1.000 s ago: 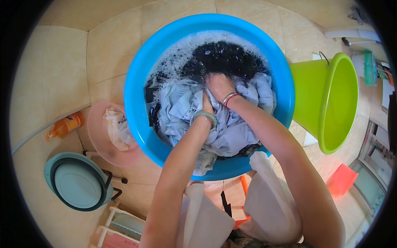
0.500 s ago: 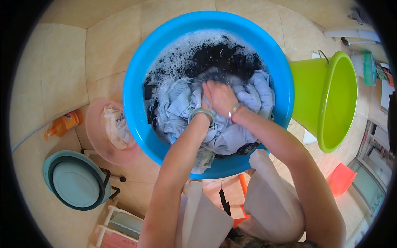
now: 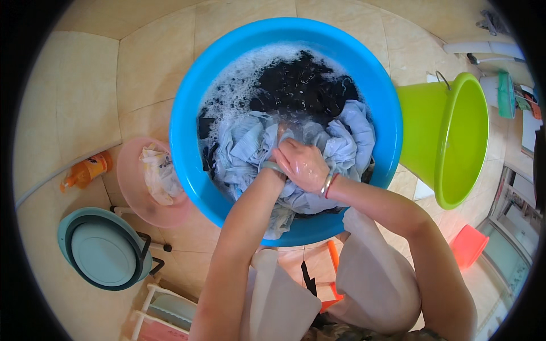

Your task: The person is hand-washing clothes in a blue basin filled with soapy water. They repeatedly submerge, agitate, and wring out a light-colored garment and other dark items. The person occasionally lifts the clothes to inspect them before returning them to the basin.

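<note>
A big blue basin holds sudsy water and wet laundry. Pale blue, shirt-like cloth is bunched across its near half, and dark cloth lies soaked beyond it. My left hand is down in the pale cloth and water, its fingers hidden. A greenish bangle sits at that wrist. Over the left wrist crosses my right hand, wet and closed, its fingers curled under. What they grip is hidden. A bangle and a red band circle the right wrist.
At right, a lime-green bucket lies on its side against the basin. A pink tub with white cloth stands left, near an orange bottle and a grey-green basin. A red container is at lower right.
My right hand has drawn back toward me, from the water's middle to over my left wrist. The left hand stays down in the cloth; more dark cloth shows.
</note>
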A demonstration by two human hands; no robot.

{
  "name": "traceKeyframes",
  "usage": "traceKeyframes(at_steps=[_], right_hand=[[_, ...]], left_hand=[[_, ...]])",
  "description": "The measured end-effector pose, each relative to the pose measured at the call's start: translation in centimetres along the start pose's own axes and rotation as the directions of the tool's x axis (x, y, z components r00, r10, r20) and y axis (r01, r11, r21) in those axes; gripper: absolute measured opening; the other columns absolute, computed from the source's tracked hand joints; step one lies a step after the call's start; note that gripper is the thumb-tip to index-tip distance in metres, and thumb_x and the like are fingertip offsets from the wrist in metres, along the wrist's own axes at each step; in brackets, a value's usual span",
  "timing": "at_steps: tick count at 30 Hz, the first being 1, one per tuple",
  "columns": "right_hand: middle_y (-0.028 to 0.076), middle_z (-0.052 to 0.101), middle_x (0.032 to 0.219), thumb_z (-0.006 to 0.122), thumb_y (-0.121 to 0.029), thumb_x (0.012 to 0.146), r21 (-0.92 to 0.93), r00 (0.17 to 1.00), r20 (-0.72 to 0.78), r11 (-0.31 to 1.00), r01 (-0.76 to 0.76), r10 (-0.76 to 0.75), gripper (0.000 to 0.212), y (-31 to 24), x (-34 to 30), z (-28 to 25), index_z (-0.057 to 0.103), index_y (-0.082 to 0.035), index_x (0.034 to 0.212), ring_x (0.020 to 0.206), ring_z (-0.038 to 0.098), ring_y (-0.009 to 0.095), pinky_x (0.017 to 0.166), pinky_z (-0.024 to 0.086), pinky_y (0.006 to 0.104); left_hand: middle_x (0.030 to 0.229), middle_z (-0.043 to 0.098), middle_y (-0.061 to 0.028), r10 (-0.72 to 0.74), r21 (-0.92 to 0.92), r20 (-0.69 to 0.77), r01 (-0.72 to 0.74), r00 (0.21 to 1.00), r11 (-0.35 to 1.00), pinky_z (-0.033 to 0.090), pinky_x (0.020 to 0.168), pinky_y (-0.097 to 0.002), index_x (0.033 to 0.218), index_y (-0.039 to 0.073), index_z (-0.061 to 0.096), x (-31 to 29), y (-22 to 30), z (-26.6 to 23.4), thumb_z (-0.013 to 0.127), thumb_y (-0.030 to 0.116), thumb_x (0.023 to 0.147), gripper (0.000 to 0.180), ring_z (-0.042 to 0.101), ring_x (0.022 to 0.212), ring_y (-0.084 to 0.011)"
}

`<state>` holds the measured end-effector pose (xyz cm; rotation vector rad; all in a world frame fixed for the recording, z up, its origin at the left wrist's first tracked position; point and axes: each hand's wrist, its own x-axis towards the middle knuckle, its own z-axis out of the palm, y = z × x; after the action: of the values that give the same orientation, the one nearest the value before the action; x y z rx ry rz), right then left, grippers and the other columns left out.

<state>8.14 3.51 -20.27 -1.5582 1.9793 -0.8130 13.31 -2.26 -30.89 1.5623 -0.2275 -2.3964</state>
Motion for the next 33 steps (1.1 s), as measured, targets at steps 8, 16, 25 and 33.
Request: traceKeyframes(at_steps=[8, 16, 25, 33], right_hand=[[0.021, 0.066, 0.09, 0.043, -0.024, 0.093, -0.267, 0.915, 0.178, 0.913, -0.309, 0.362, 0.028, 8.7, 7.7, 2.0, 0.063, -0.004, 0.09, 0.081, 0.064, 0.04, 0.069, 0.053, 0.0479], [0.016, 0.059, 0.079, 0.05, -0.022, 0.093, -0.063, 0.995, 0.072, 0.996, -0.065, 0.07, 0.018, 1.3, 0.4, 0.1, 0.056, -0.005, 0.089, 0.072, 0.062, 0.036, 0.061, 0.051, 0.0461], [0.022, 0.067, 0.084, 0.046, -0.019, 0.09, -0.269, 0.942, 0.17, 0.933, -0.24, 0.291, 0.027, 8.6, 7.3, 2.9, 0.065, -0.002, 0.081, 0.083, 0.066, 0.037, 0.069, 0.054, 0.0463], [0.021, 0.06, 0.076, 0.05, -0.02, 0.093, -0.08, 0.984, 0.022, 0.981, -0.176, 0.179, 0.018, 2.8, 2.5, 1.0, 0.053, -0.002, 0.091, 0.072, 0.062, 0.039, 0.061, 0.05, 0.0482]], left_hand=[[0.134, 0.053, -0.0104, -0.005, 0.029, -0.096, 0.008, 0.995, 1.0, 0.037, 0.106, -0.0365, 0.138, 0.008, 0.045, 1.2, -0.3, 1.3, 0.023, 0.053, 0.098, 0.063, 0.048, 0.125, -0.026], [0.131, 0.055, -0.0122, 0.037, -0.058, 0.124, -0.03, 0.992, 0.998, 0.038, 0.106, -0.0388, 0.134, 0.006, 0.048, 4.1, -1.9, -1.9, 0.026, 0.057, 0.096, 0.067, 0.051, 0.122, -0.0277], [0.13, 0.056, -0.0116, 0.026, 0.025, -0.085, -0.024, 0.996, 0.999, 0.038, 0.105, -0.0383, 0.133, 0.007, 0.049, 2.1, -0.9, 0.2, 0.027, 0.056, 0.096, 0.065, 0.05, 0.123, -0.0268], [0.128, 0.056, -0.0113, -0.026, -0.056, 0.012, 0.026, 1.0, 0.998, 0.041, 0.102, -0.0391, 0.129, 0.008, 0.052, 2.1, -0.5, -0.6, 0.03, 0.054, 0.097, 0.06, 0.051, 0.121, -0.0249]])
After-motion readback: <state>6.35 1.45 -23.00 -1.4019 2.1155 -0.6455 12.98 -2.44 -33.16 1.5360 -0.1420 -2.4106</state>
